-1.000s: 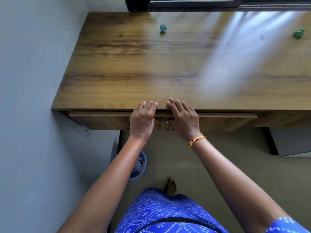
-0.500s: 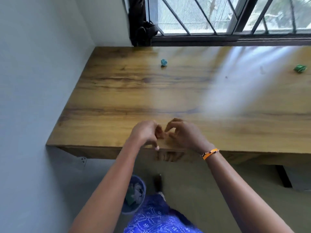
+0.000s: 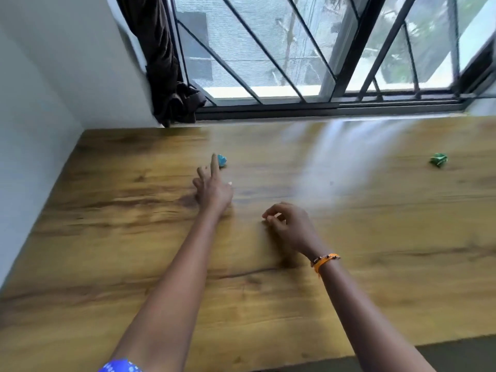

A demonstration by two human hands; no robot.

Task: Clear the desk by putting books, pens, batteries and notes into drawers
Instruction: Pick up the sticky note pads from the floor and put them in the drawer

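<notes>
— What has changed since a second ago?

— Both my hands were pressed against the drawer front under the tabletop (image 3: 349, 277) edge. Now they are up over the wood and the drawer is out of view, so I judge it shut and that load done. My left hand (image 3: 213, 187) reaches far forward, fingers (image 3: 214, 163) straight and slightly spread, the longest fingertip just beside the crumpled blue note (image 3: 222, 160). I cannot tell whether it touches the paper yet.

— And the other hand?

— My right hand (image 3: 288, 224), the one with the orange wristband (image 3: 323, 260), hovers low near the middle of the tabletop with its fingers loosely curled. It holds nothing that I can see.

— What does that mean for the job?

— By my reckoning only scraps remain: the blue note near the back, and a crumpled green note (image 3: 438, 159) well apart from it, far to the right. No books, pens or batteries show on the wood.

— Anything in the way?

— Nothing lies between my left hand and the blue note. A dark curtain (image 3: 163, 63) hangs in the back corner by the window grille (image 3: 308, 49), clear of the reach. The glare streak across the tabletop washes out some of the surface, so a small item there could escape me. The drawer will need opening again.
</notes>
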